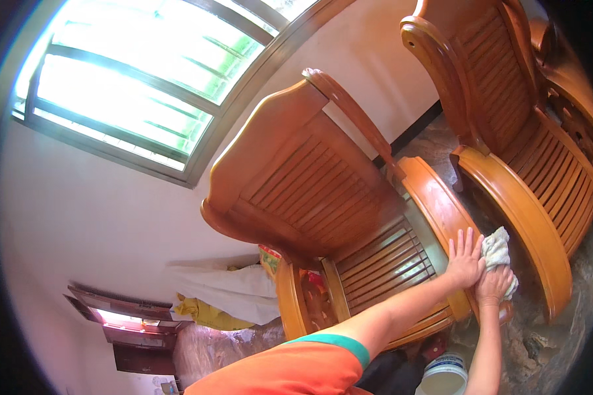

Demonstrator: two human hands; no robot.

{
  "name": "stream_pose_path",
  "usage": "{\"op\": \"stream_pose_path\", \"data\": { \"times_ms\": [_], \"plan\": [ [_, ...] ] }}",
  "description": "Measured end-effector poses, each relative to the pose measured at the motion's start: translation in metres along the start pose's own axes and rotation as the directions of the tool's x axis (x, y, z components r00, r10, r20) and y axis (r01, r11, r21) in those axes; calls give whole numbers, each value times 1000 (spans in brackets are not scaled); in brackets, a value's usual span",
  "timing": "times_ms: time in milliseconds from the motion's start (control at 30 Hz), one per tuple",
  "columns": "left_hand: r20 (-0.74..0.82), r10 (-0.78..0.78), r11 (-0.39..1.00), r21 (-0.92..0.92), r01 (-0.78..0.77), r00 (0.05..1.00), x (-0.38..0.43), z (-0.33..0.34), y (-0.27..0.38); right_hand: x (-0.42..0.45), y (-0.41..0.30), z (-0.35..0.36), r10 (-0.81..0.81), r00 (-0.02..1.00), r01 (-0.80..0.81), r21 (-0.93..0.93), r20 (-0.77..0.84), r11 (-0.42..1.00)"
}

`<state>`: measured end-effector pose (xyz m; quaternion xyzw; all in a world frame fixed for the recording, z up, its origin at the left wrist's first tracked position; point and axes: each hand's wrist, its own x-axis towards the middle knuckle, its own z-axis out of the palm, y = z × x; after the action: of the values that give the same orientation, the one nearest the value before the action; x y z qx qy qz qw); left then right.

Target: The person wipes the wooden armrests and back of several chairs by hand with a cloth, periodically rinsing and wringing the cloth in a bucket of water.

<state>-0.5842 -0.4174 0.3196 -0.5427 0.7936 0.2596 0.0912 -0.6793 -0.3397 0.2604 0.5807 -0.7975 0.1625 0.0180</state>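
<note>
My left hand rests flat, fingers spread, on the front part of the armrest of a varnished wooden armchair. Right beside it, my right hand grips a pale, crumpled cloth at the outer side of that armrest. Some of the cloth bunches above the hand and a bit hangs out past its right edge. The chair has a slatted back and a slatted seat. My left forearm crosses over the front of the seat.
A second wooden armchair stands close on the right. Below the first chair's front is a white plastic bucket. White and yellow sacks lie against the wall at left. A barred window is above, and a dark red cabinet stands lower left.
</note>
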Motion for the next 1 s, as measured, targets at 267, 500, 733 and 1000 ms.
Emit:
{"op": "stream_pose_path", "data": {
  "times_ms": [267,500,733,1000],
  "plan": [
    [-68,74,980,187,-60,995,-12,3,-3,-39,12,-16,143,990,-143,20,2,989],
    [-46,106,964,250,-92,993,2,25,-12,-126,85,5,417,906,-414,57,-69,908],
    [-59,136,944,310,-111,989,-2,24,-7,-319,97,-37,818,483,-755,622,312,208],
    [-74,162,947,293,-134,984,3,31,-3,-467,64,-35,860,198,-850,519,471,-88]
  ]
}}
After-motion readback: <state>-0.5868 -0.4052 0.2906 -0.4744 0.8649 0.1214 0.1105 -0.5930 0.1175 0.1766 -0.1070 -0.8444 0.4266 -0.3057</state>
